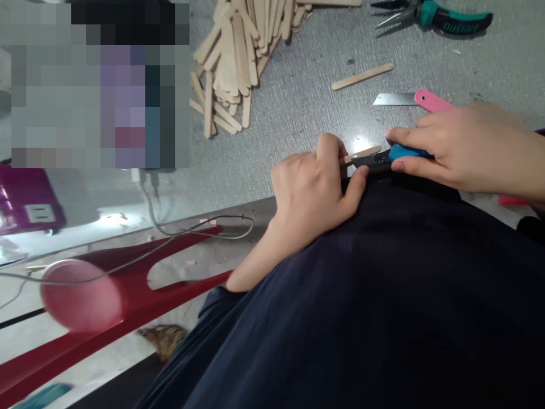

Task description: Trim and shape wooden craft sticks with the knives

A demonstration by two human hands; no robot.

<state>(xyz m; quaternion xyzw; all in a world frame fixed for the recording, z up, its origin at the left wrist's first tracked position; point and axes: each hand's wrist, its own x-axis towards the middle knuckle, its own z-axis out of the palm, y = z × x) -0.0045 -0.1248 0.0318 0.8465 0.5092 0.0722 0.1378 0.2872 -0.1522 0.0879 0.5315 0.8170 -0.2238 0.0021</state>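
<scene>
At the table's near edge, my left hand (313,190) is closed on a wooden stick (367,153), whose right end sticks out past the fingers. My right hand (451,150) is closed round the blue handle of a dark-bladed cutting tool (402,153). The tool's black head lies beside the stick, close to my left thumb, and its tip is partly hidden. Just above my right hand is a pink-handled blade (395,99), its handle end partly covered by that hand. A single wooden stick (361,76) lies on the table above.
A heap of wooden sticks (238,51) spreads over the upper middle of the grey table (289,108). Teal-and-black pliers (455,20) lie at the upper right. At the left are a purple box (29,199), a cable (153,210) and a red chair (140,295) below the edge.
</scene>
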